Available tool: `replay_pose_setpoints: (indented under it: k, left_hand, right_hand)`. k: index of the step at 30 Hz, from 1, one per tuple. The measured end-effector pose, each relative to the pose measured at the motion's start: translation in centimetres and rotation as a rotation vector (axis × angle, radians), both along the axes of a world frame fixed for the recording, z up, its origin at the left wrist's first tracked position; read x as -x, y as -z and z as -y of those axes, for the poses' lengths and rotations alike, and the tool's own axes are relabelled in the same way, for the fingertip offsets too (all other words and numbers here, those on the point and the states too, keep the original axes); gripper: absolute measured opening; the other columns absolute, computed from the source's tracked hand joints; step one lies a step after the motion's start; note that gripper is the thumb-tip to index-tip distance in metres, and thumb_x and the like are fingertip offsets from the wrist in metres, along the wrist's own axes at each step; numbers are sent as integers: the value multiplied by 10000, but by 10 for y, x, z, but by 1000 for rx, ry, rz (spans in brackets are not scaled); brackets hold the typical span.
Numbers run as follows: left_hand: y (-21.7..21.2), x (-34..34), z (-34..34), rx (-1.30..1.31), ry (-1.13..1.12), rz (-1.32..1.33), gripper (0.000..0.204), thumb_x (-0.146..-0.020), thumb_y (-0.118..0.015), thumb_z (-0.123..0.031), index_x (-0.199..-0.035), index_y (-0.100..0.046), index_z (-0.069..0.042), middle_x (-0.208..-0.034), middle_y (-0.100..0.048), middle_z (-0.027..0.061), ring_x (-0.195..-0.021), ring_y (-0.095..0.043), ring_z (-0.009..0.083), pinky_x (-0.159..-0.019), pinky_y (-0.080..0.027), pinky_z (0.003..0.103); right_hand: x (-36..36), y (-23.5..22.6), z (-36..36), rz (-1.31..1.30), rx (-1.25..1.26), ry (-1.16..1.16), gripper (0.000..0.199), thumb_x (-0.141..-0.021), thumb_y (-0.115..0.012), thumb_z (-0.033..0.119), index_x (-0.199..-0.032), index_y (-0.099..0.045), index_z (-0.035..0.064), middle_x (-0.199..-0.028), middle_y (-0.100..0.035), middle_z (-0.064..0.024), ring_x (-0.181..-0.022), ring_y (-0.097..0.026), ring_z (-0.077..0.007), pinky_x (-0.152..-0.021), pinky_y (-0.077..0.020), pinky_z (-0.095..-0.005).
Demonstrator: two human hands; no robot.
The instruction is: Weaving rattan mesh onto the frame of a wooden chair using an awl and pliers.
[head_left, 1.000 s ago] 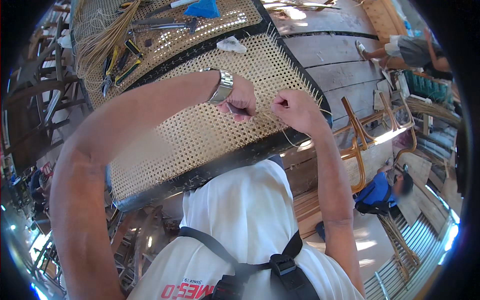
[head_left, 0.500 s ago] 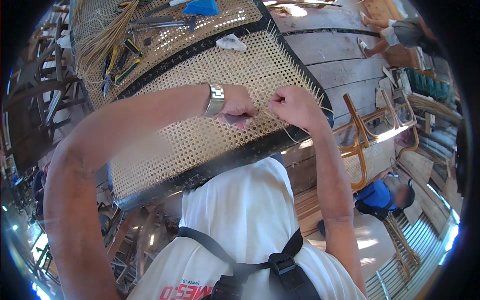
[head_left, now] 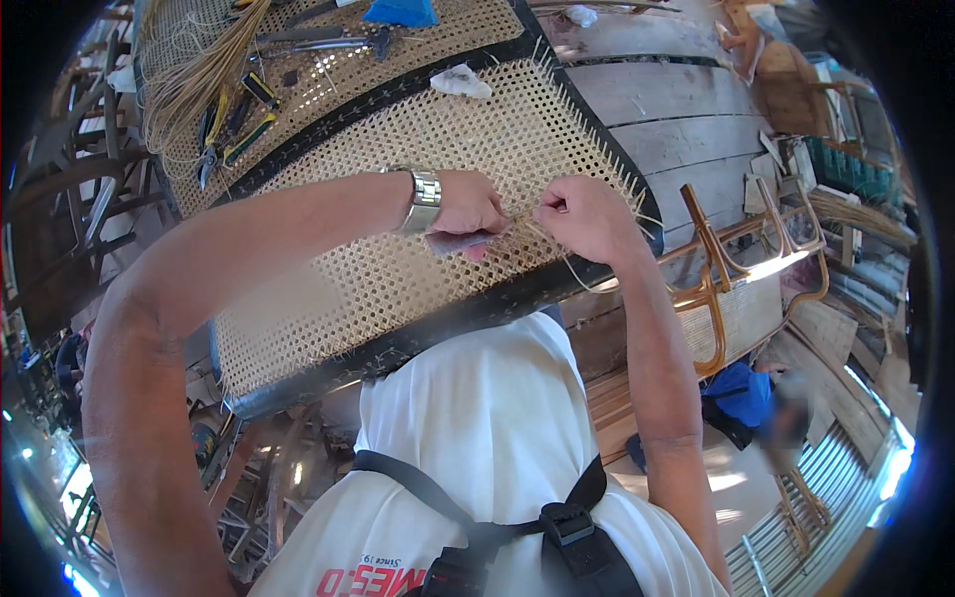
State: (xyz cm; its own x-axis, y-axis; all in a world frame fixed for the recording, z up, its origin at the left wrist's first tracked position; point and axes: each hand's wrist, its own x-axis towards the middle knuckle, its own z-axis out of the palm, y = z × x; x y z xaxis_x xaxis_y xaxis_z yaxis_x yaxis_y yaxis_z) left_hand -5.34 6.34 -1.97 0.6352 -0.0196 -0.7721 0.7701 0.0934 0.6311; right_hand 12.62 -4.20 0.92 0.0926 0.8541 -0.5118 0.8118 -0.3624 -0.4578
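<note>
Grasping a thin grey piece (head_left: 450,242) in the left grip (head_left: 468,205). Clenched at the right grip (head_left: 589,215); cannot tell whether around cane. Working over the cane panel (head_left: 373,298), located directly beneath the 2 grips and bordered by a black frame (head_left: 477,306). Judged largely woven, with lattice extending on all sides of the left grip. Apparently left unfinished: projecting cane ends (head_left: 599,142) beyond the right grip; 1 loose strand (head_left: 577,279) just below.

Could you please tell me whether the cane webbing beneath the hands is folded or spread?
Spread: the cane webbing stretches across the black frame, with no fold showing.
</note>
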Motion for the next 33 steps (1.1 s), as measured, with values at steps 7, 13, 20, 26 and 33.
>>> replay_pose_setpoints:
  k: [7,13,20,26,33]
  left_hand:
    - [13,-10,-8,216,-10,-157,275,-950,-593,-237,-849,-647,13,-705,-693,97,-495,-600,138,-451,-494,296]
    - [-17,-19,-1,-264,93,-166,411,-893,-693,-398,-728,-662,-23,-637,-692,70,-463,-604,126,-432,-491,285]
    - [-79,54,-18,-868,117,183,366,-870,-688,-369,-740,-618,-34,-601,-588,117,-564,-623,229,-556,-482,387]
    - [-40,49,-11,-527,-213,87,242,-962,-559,-244,-895,-637,-25,-647,-662,66,-583,-662,149,-547,-521,304]
    - [-13,30,-8,-195,9,19,272,-971,-514,-214,-918,-645,18,-709,-714,109,-566,-676,155,-528,-546,302]
  right_hand:
    - [8,2,6,-79,-85,-49,195,-837,-682,197,-916,-689,19,-814,-670,-169,-758,-665,-320,-700,-518,-384]
    - [8,-7,-1,-77,-282,6,204,-888,-652,187,-984,-665,7,-947,-674,-167,-840,-662,-287,-740,-517,-366]
    - [27,1,-18,-732,-37,112,291,-939,-639,280,-1059,-652,16,-890,-652,-171,-813,-630,-262,-758,-495,-381]
    - [11,7,-9,-324,-206,21,241,-874,-701,230,-891,-695,-10,-829,-639,-113,-740,-626,-208,-703,-499,-325]
    - [12,-4,-16,-159,64,39,291,-775,-737,249,-799,-682,-37,-805,-629,-147,-714,-638,-240,-678,-498,-356]
